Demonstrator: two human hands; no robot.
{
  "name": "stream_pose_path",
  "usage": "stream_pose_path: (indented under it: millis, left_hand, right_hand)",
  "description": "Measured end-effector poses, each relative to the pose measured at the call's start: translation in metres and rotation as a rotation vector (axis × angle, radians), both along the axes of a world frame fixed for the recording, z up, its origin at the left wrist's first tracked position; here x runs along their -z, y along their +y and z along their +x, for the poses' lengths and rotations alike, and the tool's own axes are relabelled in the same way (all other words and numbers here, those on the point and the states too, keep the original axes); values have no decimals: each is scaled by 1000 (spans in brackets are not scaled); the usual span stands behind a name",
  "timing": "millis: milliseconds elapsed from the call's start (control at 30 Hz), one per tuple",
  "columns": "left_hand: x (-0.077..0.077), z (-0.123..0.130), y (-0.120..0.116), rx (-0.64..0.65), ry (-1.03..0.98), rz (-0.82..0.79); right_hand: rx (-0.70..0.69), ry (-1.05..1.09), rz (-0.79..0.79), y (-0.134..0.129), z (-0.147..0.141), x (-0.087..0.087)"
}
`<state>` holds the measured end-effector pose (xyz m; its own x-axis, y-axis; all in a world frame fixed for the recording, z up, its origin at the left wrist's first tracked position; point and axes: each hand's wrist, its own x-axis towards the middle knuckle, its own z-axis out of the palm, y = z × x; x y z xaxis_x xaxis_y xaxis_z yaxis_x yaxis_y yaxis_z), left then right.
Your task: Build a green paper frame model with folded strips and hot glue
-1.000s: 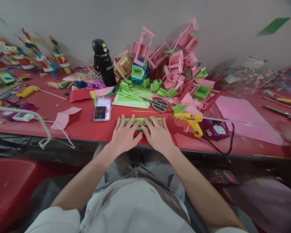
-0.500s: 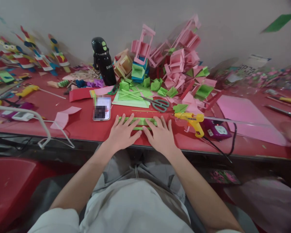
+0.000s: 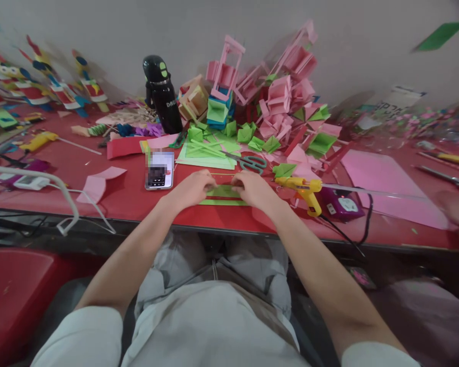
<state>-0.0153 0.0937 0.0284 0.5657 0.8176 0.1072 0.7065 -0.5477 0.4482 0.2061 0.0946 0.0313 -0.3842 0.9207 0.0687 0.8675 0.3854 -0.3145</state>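
Note:
A light green paper strip [image 3: 225, 191] lies on the red table in front of me, between my two hands. My left hand [image 3: 194, 188] has its fingers curled down at the strip's left end, pinching it. At the right end my right hand [image 3: 254, 189] does the same, thumb and fingers bent together on the paper. Both hands partly cover the strip's ends. Nearer to me, a narrower green strip [image 3: 225, 202] runs parallel to it. Just beyond the hands are scissors with grey-green handles [image 3: 253, 163] and a pile of green paper strips [image 3: 208, 149].
A phone [image 3: 159, 171] lies left of my hands. On the right sit a yellow glue gun [image 3: 304, 191], a purple power socket [image 3: 340, 205] and a pink sheet [image 3: 390, 188]. A black bottle [image 3: 163, 97] and folded pink paper pieces [image 3: 279, 97] stand at the back.
Both hands lay flat with spread fingers on the green strip; now their fingers are curled at its ends. More of the strip's middle shows between them.

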Motion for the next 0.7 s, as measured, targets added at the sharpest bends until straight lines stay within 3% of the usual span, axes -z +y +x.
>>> stream_pose_path:
  millis: [100,300,500,700]
  left_hand:
    - [2,-8,11,-16,-59,-35]
    - [0,-6,12,-98,31,-6]
    - [-11,4,-5,-94,192,129]
    - [-17,1,-23,-22,268,123]
  right_hand:
    - [0,4,-45,9,1,-2]
    - [-48,-68,-20,11,-3,-13]
    - [-30,-209,61,-14,-9,-17]
    - [-61,-290,42,-37,-7,-11]
